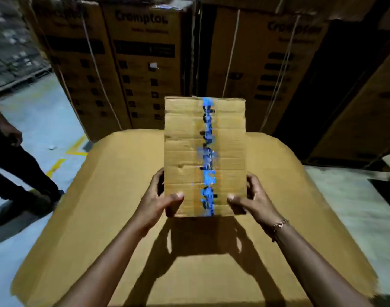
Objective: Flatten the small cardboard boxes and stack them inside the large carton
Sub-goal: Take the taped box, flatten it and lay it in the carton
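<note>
I hold a small brown cardboard box (185, 151) with a strip of blue printed tape down its middle, raised in front of me over a broad brown cardboard surface. My left hand (158, 196) grips its lower left edge, thumb on the front face. My right hand (254, 198), a bracelet on the wrist, grips the lower right edge the same way. The broad brown surface below is the large carton (114, 218), and the box casts a shadow on it. Whether the small box is flat or still has depth is unclear from this angle.
Tall printed cartons (145, 63) tied with string stand stacked right behind the large carton, more at the right (278, 63). Another person (10, 151) in dark clothes stands at the left on the pale floor with yellow lines (56, 165).
</note>
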Tool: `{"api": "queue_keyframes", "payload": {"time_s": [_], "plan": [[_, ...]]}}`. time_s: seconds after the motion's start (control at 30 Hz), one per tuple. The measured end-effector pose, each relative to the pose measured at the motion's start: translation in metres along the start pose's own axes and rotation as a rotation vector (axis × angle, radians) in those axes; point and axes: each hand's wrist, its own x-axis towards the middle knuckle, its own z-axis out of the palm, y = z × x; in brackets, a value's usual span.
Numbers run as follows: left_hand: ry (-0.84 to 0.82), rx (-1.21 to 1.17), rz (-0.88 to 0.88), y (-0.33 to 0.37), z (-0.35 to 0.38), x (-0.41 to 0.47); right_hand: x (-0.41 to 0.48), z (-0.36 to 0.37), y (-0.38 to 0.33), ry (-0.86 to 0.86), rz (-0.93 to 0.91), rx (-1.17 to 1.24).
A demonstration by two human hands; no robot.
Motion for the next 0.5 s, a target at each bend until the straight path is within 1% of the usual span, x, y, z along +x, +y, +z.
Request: {"api": "queue_keyframes", "payload": {"time_s": [0.1,0.17,0.23,0.3,0.37,0.43,0.47,0.5], "plan": [[-0.058,0.131,-0.018,-0.019,0.013,-0.013,-0.014,-0.009,0.025,-0.009,-0.017,-0.140],[-0.052,0.196,-0.070,-0.033,0.022,-0.023,-0.020,-0.009,0.044,-0.015,-0.013,-0.220],[-0.004,0.198,-0.108,-0.043,0.027,-0.030,-0.023,-0.013,0.060,-0.021,0.003,-0.217],[0.091,0.093,-0.132,-0.040,0.027,-0.033,-0.026,-0.018,0.060,0.018,0.012,-0.116],[0.189,-0.044,-0.110,-0.023,0.023,-0.033,-0.028,-0.024,0.037,0.075,0.063,0.121],[0.235,-0.192,-0.087,0.000,0.017,-0.032,-0.025,-0.031,0.007,0.099,0.111,0.307],[0.234,-0.253,-0.101,0.014,0.014,-0.031,-0.023,-0.034,-0.007,0.084,0.131,0.310],[0.208,-0.275,-0.124,0.026,0.012,-0.028,-0.020,-0.036,-0.021,0.058,0.152,0.259]]}}
